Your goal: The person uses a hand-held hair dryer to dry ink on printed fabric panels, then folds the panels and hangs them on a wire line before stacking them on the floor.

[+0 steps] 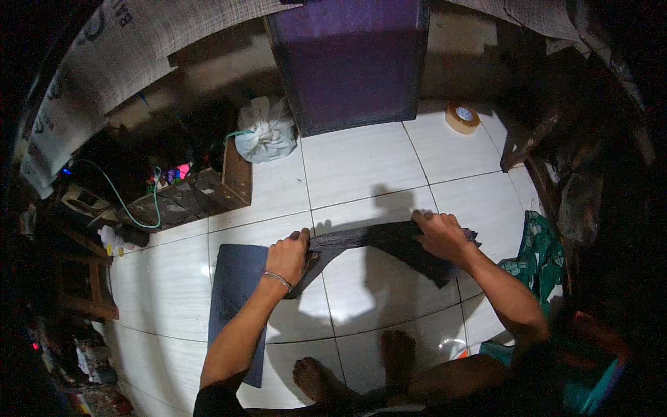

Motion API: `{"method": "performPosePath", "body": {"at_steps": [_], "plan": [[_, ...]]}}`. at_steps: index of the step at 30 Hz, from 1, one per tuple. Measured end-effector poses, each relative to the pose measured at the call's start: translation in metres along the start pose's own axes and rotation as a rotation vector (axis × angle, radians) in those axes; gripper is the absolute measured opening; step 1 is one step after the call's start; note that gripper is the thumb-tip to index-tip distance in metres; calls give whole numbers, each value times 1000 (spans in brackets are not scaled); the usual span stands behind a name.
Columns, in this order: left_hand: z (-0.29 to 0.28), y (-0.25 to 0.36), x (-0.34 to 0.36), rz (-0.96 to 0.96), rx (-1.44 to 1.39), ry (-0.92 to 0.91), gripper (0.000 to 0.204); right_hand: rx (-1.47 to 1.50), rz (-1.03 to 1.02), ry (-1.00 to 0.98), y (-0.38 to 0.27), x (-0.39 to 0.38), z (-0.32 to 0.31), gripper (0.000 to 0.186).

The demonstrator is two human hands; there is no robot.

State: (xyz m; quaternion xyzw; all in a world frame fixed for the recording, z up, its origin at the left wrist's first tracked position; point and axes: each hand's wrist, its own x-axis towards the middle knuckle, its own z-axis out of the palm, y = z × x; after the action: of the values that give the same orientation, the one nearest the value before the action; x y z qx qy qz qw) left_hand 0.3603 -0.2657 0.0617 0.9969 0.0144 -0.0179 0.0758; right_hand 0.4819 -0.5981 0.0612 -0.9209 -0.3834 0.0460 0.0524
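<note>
Where the tiled floor (361,167) is lit from above, the head view shows one item in hand: a stack of dark sheets (389,243), thin and flat, lying on the white tiles between the two hands and just in front of the person's bare feet (361,372).

Handling, by judgement: the sheets look light singly, limp rather than rigid, and likely to slide on one another, since their edges fan out unevenly at the right end. Hold is best taken at the two short ends, pinching the whole pile so that no layer slips free.

Left hand (288,256): closed over the left end of the stack, fingers curled and thumb on top, a thin bracelet at the wrist.
Right hand (439,235): laid flat on the right end, fingers spread and pressing down; whether the thumb hooks under the edge cannot be told.

Adjacent: a separate dark blue sheet (236,292) flat on the floor under the left forearm; a tied white bag (265,137); a roll of tape (462,117); a purple panel (351,62) upright at the far side; green patterned cloth (538,254) at the right.

Hidden or unclear: the number of sheets in the stack; their material; the clutter at the left rim, lost in shadow; the right rim, nearly black; the lower end of the blue sheet, covered by the arm.
</note>
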Motion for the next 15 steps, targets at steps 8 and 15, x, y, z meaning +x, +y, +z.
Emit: {"method": "performPosePath", "body": {"at_steps": [8, 15], "plan": [[-15, 8, 1, 65, -22, 215, 48, 43, -27, 124, -4, -14, -9, 41], [-15, -7, 7, 15, -27, -22, 48, 236, 165, -125, -4, -8, -32, 35]]}}
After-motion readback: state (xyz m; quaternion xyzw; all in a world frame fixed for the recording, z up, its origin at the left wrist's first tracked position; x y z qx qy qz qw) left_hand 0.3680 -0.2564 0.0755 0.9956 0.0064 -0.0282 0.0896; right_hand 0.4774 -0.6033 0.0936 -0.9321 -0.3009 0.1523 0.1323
